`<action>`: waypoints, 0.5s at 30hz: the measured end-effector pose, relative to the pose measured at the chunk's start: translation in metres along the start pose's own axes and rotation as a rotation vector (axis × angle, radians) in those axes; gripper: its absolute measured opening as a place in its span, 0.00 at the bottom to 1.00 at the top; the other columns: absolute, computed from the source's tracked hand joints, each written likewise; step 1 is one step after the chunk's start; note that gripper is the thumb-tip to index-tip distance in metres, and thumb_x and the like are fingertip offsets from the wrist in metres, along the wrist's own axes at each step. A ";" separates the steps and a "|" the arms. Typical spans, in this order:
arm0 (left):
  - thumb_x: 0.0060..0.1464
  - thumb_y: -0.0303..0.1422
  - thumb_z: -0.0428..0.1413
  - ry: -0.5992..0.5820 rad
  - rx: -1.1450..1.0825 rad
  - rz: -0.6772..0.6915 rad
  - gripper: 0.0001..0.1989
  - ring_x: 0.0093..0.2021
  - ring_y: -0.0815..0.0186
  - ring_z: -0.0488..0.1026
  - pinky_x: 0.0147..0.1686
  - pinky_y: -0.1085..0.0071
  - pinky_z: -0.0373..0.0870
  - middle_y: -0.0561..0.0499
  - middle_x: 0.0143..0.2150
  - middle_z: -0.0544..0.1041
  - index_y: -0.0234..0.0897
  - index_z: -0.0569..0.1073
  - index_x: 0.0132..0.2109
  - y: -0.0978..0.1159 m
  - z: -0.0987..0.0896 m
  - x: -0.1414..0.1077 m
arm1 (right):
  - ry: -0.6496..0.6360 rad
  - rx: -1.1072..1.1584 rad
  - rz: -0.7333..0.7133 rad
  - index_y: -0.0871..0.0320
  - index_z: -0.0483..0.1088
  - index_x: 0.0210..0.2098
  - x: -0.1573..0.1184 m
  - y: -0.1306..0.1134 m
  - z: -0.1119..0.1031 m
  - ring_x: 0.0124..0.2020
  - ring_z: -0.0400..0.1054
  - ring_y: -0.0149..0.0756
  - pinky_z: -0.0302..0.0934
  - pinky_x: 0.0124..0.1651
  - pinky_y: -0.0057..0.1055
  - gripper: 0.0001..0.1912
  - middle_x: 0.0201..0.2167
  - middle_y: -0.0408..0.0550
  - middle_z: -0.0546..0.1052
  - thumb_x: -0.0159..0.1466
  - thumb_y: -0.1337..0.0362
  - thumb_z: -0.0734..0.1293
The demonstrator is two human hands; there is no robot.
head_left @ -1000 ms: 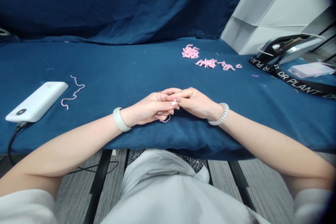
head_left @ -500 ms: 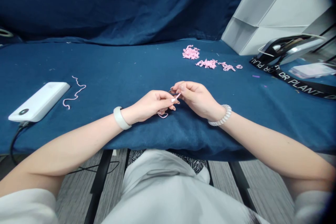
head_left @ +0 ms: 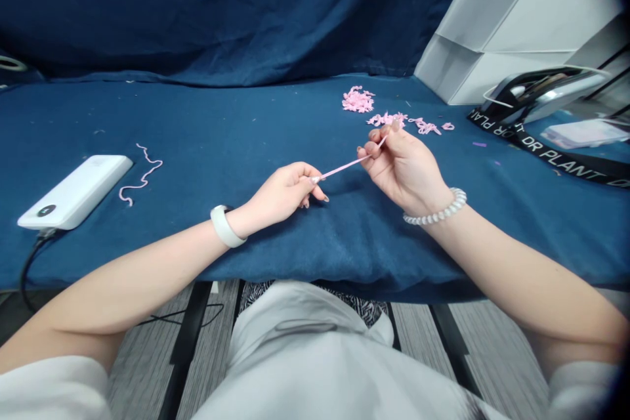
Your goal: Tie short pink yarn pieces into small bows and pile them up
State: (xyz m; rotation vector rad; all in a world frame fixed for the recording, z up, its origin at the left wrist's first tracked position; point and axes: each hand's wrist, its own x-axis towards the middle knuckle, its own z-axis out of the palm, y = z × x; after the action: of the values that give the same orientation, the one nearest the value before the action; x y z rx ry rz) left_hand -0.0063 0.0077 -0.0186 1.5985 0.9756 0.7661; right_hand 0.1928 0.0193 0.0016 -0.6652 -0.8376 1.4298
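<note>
A thin pink strand of yarn [head_left: 344, 166] is stretched taut between my two hands, above the blue cloth. My left hand [head_left: 288, 191] pinches its lower end between thumb and forefinger. Farther right and a little higher, my right hand [head_left: 406, 167] grips the other end near its fingertips. Just beyond the right fingers lies a heap of short pink yarn pieces [head_left: 381, 120]. Behind that sits a rounder pink yarn pile [head_left: 358, 100]. Small pink loops [head_left: 427, 126] rest to the right of the heap.
A loose pink strand [head_left: 145, 174] curls on the cloth beside a white power bank [head_left: 73, 191] with a black cable [head_left: 30, 262]. At the right lie a black lettered strap [head_left: 551, 152] and a flat pale case [head_left: 583, 132]. White boxes [head_left: 526, 20] stand behind.
My hands have moved apart, the right one going up and to the right, the left slightly left. The pink strand between them has been drawn out straight.
</note>
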 end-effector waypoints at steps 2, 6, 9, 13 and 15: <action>0.60 0.33 0.49 0.003 0.057 -0.007 0.09 0.23 0.77 0.66 0.25 0.79 0.64 0.47 0.33 0.78 0.30 0.67 0.39 0.000 -0.001 0.000 | 0.003 -0.030 0.017 0.60 0.60 0.26 0.000 0.000 0.001 0.22 0.58 0.18 0.65 0.33 0.20 0.12 0.27 0.39 0.64 0.62 0.66 0.67; 0.59 0.38 0.52 -0.022 0.261 0.017 0.12 0.27 0.72 0.73 0.29 0.77 0.67 0.47 0.32 0.79 0.31 0.70 0.35 -0.003 -0.003 -0.002 | 0.002 -0.086 0.015 0.61 0.61 0.26 -0.001 -0.001 0.002 0.21 0.54 0.17 0.62 0.29 0.20 0.11 0.28 0.39 0.63 0.62 0.66 0.67; 0.58 0.41 0.52 -0.012 0.395 0.052 0.15 0.28 0.70 0.74 0.29 0.76 0.66 0.49 0.31 0.79 0.33 0.73 0.33 -0.004 -0.004 -0.003 | -0.002 -0.098 -0.013 0.61 0.62 0.26 -0.001 -0.003 0.001 0.20 0.53 0.18 0.61 0.28 0.20 0.10 0.28 0.40 0.65 0.64 0.69 0.64; 0.58 0.45 0.53 0.053 0.413 0.123 0.19 0.27 0.70 0.71 0.29 0.75 0.63 0.49 0.29 0.78 0.32 0.73 0.29 0.001 -0.005 -0.005 | -0.040 -0.119 -0.013 0.62 0.64 0.25 0.001 -0.002 -0.003 0.19 0.52 0.18 0.58 0.26 0.22 0.10 0.27 0.41 0.66 0.62 0.69 0.66; 0.57 0.45 0.54 0.061 0.302 0.194 0.21 0.28 0.71 0.70 0.31 0.74 0.64 0.48 0.28 0.76 0.32 0.71 0.26 0.004 -0.006 -0.007 | -0.098 -0.217 -0.045 0.61 0.65 0.24 0.001 0.001 -0.006 0.18 0.53 0.18 0.57 0.25 0.22 0.12 0.26 0.41 0.67 0.60 0.64 0.70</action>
State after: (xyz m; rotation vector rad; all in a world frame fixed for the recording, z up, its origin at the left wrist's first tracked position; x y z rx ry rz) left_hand -0.0135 0.0042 -0.0137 1.9635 1.0272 0.8330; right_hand 0.1969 0.0211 -0.0029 -0.7397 -1.0893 1.3505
